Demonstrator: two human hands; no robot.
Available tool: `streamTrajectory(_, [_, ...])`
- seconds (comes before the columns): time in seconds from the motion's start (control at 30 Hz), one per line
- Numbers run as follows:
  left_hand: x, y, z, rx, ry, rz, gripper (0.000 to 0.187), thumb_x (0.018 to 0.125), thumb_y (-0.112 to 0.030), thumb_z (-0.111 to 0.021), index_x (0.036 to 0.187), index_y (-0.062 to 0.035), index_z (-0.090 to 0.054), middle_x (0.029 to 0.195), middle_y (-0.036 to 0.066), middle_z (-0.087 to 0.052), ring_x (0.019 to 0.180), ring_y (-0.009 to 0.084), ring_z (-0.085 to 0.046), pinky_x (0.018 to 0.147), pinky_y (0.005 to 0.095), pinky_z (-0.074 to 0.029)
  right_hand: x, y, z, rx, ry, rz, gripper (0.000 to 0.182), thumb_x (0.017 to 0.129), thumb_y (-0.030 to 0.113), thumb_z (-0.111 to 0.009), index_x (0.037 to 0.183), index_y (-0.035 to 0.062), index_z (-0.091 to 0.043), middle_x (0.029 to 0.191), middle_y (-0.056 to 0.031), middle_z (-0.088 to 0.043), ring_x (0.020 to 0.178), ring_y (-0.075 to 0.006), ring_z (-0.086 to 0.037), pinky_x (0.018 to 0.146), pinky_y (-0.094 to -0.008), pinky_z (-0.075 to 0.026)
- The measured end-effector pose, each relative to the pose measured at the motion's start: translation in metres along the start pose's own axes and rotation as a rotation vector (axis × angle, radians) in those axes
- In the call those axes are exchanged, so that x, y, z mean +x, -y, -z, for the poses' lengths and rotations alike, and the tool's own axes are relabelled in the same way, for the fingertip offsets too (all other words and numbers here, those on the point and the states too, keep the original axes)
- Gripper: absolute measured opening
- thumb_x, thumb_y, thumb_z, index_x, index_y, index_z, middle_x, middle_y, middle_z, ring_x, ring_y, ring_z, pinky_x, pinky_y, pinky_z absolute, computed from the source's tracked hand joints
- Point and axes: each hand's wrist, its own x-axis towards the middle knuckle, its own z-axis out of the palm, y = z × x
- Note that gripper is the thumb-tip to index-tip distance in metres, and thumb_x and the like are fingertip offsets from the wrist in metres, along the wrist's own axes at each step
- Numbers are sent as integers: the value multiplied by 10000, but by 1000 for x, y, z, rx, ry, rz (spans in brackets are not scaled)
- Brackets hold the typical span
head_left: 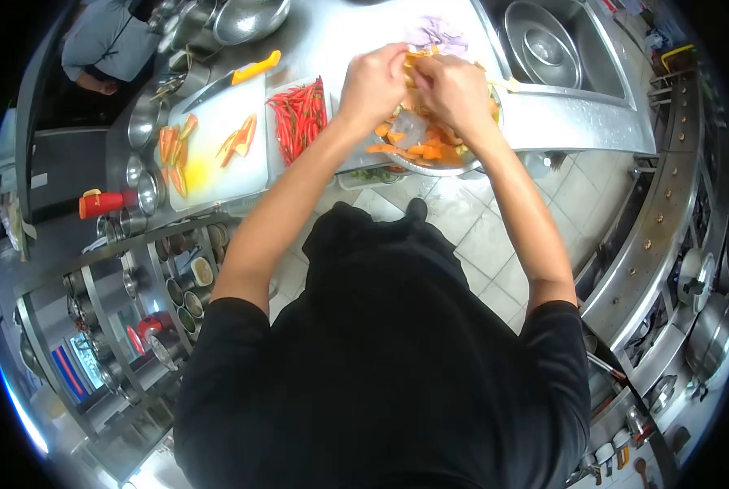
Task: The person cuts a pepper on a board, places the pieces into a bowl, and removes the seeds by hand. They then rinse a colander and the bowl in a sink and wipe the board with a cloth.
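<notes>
My left hand [373,85] and my right hand [456,91] are close together above a metal bowl [443,170] at the top centre. Both have their fingers closed on an orange-yellow piece [420,54] that looks like fruit or vegetable; the fingers hide much of it. Orange peelings and scraps [430,147] fill the bowl, with something clear and plastic-like among them. Just beyond my hands lies a pile of pale purple shreds [436,33]. To the left, a tray of red chillies [298,122] sits beside my left forearm.
A white cutting board [218,183] holds orange wedges [171,155] and a yellow-handled knife [254,68]. Metal bowls [544,45] lie in the sink [605,61] at right. A stove counter [654,228] runs along the right. Another person [108,45] stands at upper left.
</notes>
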Motion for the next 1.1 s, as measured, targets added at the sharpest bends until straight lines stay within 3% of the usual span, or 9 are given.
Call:
streamTrajectory(0.17, [4,-5,-4,27,-25,-191,221,786,-57,-576,994,-25,-643,877,182,-653,749,333,-647,663,382,-527,1,-14,7,86,67,-463,178,769,189,-612,739,14,-619,642,-178,-616,611,-334,-623,592,-412,-489])
streamTrajectory(0.3, [-1,3,-2,-22,-25,-375,287,695,-74,-586,981,-61,-610,952,113,-645,782,293,-646,687,370,-521,-3,-39,14,583,136,-476,159,762,117,-670,830,-23,-636,1156,-137,-582,1041,-236,-565,865,-330,-458])
streamTrajectory(0.4, [-7,-2,9,57,97,-308,292,672,-63,-592,964,-67,-607,866,106,-655,764,263,-661,649,388,-519,-1,-31,22,245,332,-501,135,769,128,-670,864,33,-658,1205,-145,-562,1109,-271,-532,923,-352,-425])
streamTrajectory(0.53, [-24,40,72,0,-36,-101,353,652,-31,-605,1004,-46,-583,885,131,-648,804,303,-649,688,392,-517,3,-4,26,-397,181,-104,141,771,166,-693,842,52,-649,1025,-126,-615,936,-276,-587,801,-322,-447])
streamTrajectory(0.6, [-44,99,127,-183,-182,328,406,676,-6,-619,1079,-22,-567,898,137,-638,833,357,-609,762,376,-496,23,49,17,-143,232,-337,118,783,133,-678,836,36,-637,922,-97,-633,833,-242,-605,718,-322,-457])
streamTrajectory(0.63, [-57,162,149,115,-439,56,341,678,16,-620,1012,10,-551,879,140,-623,792,307,-608,755,366,-492,26,65,-1,-13,256,-282,93,790,93,-665,851,29,-635,869,-80,-634,771,-218,-605,659,-322,-454])
streamTrajectory(0.7, [-87,254,221,-77,-684,431,211,716,46,-626,884,9,-504,830,93,-562,736,199,-612,651,327,-514,30,116,-63,172,381,-252,134,791,65,-651,918,28,-626,890,-103,-635,785,-220,-615,704,-326,-473])
streamTrajectory(0.93, [-157,386,348,-648,-1008,909,158,789,75,-581,919,27,-504,920,153,-575,746,285,-651,590,352,-583,45,279,-281,93,477,460,353,706,71,-637,1056,65,-592,1090,-158,-528,1018,-317,-517,863,-410,-427])
streamTrajectory(1.1, [-204,343,340,193,-893,553,225,787,81,-563,1000,8,-568,994,102,-599,757,202,-641,644,280,-511,56,289,-343,-300,806,664,205,796,104,-529,981,52,-601,972,-111,-533,888,-246,-547,791,-362,-450])
